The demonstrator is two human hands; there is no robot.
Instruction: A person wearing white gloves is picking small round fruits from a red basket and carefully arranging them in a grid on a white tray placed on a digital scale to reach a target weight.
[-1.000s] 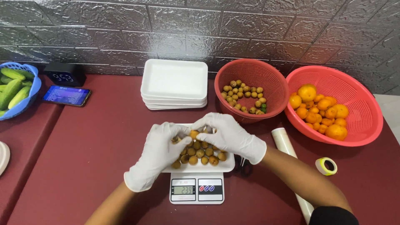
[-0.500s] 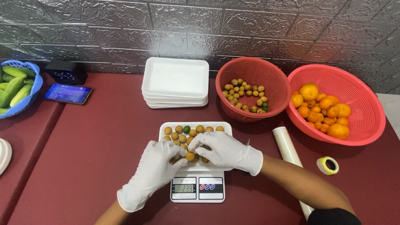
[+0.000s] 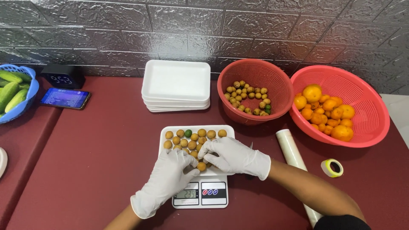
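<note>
At the far left we see a blue plastic basket of green cucumbers [image 3: 12,96], a dark phone [image 3: 65,98] and a small black clock [image 3: 64,76] on the maroon desk [image 3: 98,170]. Further right, a stack of white foam trays [image 3: 177,85] stands behind the white foam tray of small round brown fruits [image 3: 194,138], which sits on a white digital kitchen scale [image 3: 200,194].

Our gloved left hand [image 3: 168,181] and gloved right hand [image 3: 234,156] meet over the tray's near edge, fingers curled narrowly around a few fruits; one fruit shows between them, touching both. The rest lie just beyond the fingertips, the tray's long axis running left to right, both hands about equally near.

Half a second ago the hands sat a little higher over the tray; they have since drawn toward us, baring more fruit.

Right of these: a red mesh basket of brown fruits [image 3: 253,91], a clear film roll [image 3: 292,149], a red mesh basket of oranges [image 3: 341,106] and a yellow tape roll [image 3: 332,167].
</note>
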